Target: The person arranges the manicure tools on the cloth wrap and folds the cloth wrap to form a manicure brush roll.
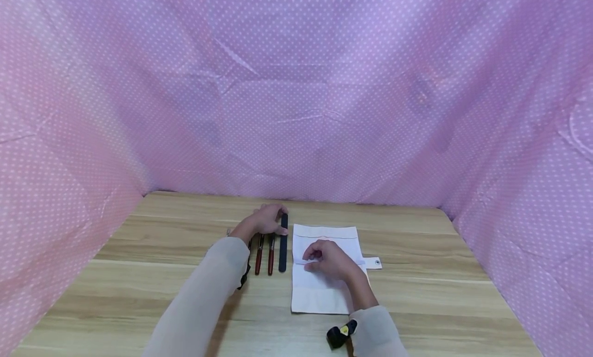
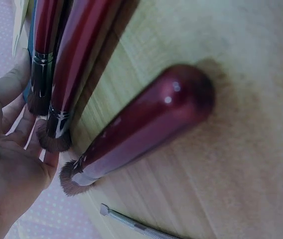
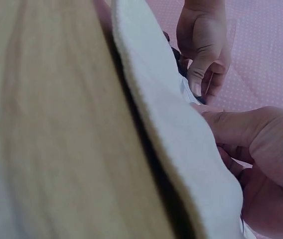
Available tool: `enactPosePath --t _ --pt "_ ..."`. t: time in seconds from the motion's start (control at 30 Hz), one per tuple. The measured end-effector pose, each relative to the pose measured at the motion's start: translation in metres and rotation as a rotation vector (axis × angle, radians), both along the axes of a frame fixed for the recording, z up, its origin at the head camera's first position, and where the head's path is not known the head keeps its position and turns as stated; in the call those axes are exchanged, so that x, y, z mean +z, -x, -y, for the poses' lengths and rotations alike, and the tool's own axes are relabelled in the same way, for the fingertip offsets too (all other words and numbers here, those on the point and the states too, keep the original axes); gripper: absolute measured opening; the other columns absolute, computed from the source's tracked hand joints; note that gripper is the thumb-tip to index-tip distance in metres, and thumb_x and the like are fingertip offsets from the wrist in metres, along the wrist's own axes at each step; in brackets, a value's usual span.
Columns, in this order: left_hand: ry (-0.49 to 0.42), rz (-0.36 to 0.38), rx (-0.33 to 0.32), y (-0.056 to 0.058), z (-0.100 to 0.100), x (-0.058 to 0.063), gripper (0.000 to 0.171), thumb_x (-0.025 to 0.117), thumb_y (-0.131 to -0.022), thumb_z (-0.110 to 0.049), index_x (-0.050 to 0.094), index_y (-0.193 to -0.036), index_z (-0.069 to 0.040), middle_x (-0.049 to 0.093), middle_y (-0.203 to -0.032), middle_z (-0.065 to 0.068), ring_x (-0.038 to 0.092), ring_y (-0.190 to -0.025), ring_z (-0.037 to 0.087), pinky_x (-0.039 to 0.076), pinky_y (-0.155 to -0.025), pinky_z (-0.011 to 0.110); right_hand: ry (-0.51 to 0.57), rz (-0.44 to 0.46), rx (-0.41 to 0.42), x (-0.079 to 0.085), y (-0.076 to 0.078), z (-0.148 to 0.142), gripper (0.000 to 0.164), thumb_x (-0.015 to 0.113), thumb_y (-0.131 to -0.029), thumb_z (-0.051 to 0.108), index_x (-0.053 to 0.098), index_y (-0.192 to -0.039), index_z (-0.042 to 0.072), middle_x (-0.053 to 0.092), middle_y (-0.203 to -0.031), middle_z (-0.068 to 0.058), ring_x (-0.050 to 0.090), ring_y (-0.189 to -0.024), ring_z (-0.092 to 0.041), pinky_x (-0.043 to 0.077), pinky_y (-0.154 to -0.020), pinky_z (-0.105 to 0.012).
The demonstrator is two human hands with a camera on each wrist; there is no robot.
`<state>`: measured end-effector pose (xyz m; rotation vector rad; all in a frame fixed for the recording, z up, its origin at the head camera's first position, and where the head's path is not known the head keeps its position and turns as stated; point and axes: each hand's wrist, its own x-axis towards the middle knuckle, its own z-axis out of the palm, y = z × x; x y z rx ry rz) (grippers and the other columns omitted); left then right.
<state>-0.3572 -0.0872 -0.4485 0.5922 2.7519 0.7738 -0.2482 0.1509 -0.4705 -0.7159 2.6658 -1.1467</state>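
Note:
My left hand [image 1: 266,220] reaches over the brushes to a flat black strip like a nail file [image 1: 283,254]. Its thumb and fingertips are at the strip's far part, which lies on the table. Beneath and beside that hand are makeup brushes with dark red handles [image 1: 271,261]; the left wrist view shows three, the closest a thick brush [image 2: 146,119], bristles toward the palm. My right hand [image 1: 331,259] is over an opened white fabric pouch [image 1: 319,298], thumb and curled fingers pinching the fabric at its middle fold. The right wrist view shows the pouch's edge [image 3: 156,99] standing off the table.
A slim metal tool with a flat tip [image 2: 136,228] lies left of the brushes. A strap with a snap button [image 1: 372,263] sticks out from the pouch's right side. Dotted pink cloth [image 1: 296,115] hangs around the back and sides of the wooden table [image 1: 440,295].

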Motion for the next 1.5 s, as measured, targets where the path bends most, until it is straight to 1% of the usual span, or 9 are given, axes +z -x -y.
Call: enactPosePath --t 0.13,0.3,0.47,0.63,0.8,0.93,1.03,1.3,1.5 --pt "-0.130 0.023 -0.006 0.001 0.001 0.004 0.064 0.086 -0.086 -0.023 0.057 -0.140 -0.007 0.062 -0.131 0.014 0.056 -0.125 0.033 0.043 -0.109 0.052 0.009 0.007 0.004 0.000 -0.001 0.000 0.012 0.082 -0.087 0.008 0.074 -0.095 0.013 0.065 -0.092 0.005 0.059 -0.088 -0.011 0.052 -0.082 -0.028" --pt "-0.344 0.090 0.033 -0.002 0.002 0.013 0.060 0.083 -0.086 -0.009 0.057 -0.140 -0.006 0.057 -0.134 0.011 0.061 -0.115 0.028 0.055 -0.092 0.043 0.008 0.012 0.000 -0.001 -0.001 0.000 0.012 0.081 -0.088 0.008 0.074 -0.096 0.013 0.065 -0.092 0.006 0.059 -0.087 -0.010 0.051 -0.082 -0.028" --pt "-0.478 0.143 0.086 -0.006 0.006 0.017 0.050 0.075 -0.092 -0.004 0.058 -0.140 -0.007 0.055 -0.138 0.011 0.065 -0.105 0.024 0.058 -0.079 0.035 0.014 0.031 -0.010 -0.001 -0.002 -0.001 0.012 0.081 -0.088 0.008 0.073 -0.096 0.013 0.065 -0.093 0.006 0.058 -0.088 -0.012 0.051 -0.083 -0.029" --pt "-0.609 0.194 0.131 -0.007 0.011 0.018 0.043 0.068 -0.097 -0.002 0.059 -0.139 -0.006 0.060 -0.133 0.013 0.067 -0.104 0.025 0.058 -0.087 0.040 0.024 0.052 -0.017 -0.001 -0.002 0.000 0.010 0.078 -0.090 0.008 0.073 -0.096 0.013 0.064 -0.094 0.005 0.058 -0.090 -0.013 0.051 -0.083 -0.030" --pt "-0.736 0.217 0.161 -0.002 0.014 0.021 0.047 0.065 -0.098 -0.002 0.054 -0.144 -0.003 0.061 -0.132 0.014 0.064 -0.117 0.028 0.055 -0.097 0.040 0.023 0.038 -0.015 -0.004 -0.002 -0.001 0.008 0.076 -0.092 0.007 0.073 -0.095 0.014 0.064 -0.093 0.006 0.058 -0.089 -0.013 0.051 -0.082 -0.028" --pt "-0.862 0.222 0.193 0.000 0.009 0.024 0.047 0.066 -0.098 0.000 0.054 -0.143 -0.004 0.059 -0.135 0.014 0.062 -0.120 0.030 0.056 -0.097 0.036 0.025 0.038 -0.018 -0.003 -0.001 -0.001 0.009 0.074 -0.093 0.005 0.073 -0.094 0.014 0.064 -0.090 0.006 0.058 -0.087 -0.013 0.050 -0.079 -0.027" --pt "-0.958 0.228 0.216 -0.002 0.001 0.026 0.045 0.066 -0.097 0.001 0.056 -0.141 -0.004 0.060 -0.134 0.017 0.065 -0.115 0.030 0.055 -0.098 0.037 0.018 0.049 -0.023 -0.002 -0.001 -0.001 0.010 0.074 -0.094 0.005 0.072 -0.093 0.014 0.063 -0.089 0.006 0.057 -0.085 -0.013 0.049 -0.077 -0.027" --pt "-1.062 0.230 0.264 -0.004 -0.021 0.018 0.041 0.066 -0.096 0.005 0.059 -0.136 -0.001 0.063 -0.126 0.018 0.068 -0.107 0.025 0.056 -0.097 0.036 0.021 0.070 -0.028 -0.003 0.000 0.000 0.003 0.074 -0.094 0.006 0.072 -0.093 0.009 0.063 -0.087 0.005 0.057 -0.083 -0.012 0.048 -0.076 -0.026" --pt "-1.021 0.219 0.279 -0.005 -0.030 0.003 0.040 0.068 -0.095 0.005 0.061 -0.134 0.000 0.064 -0.124 0.018 0.067 -0.105 0.024 0.056 -0.097 0.038 0.035 0.035 -0.010 -0.004 0.000 0.002 0.010 0.072 -0.092 0.001 0.071 -0.088 0.010 0.062 -0.084 0.005 0.056 -0.080 -0.010 0.048 -0.074 -0.024"
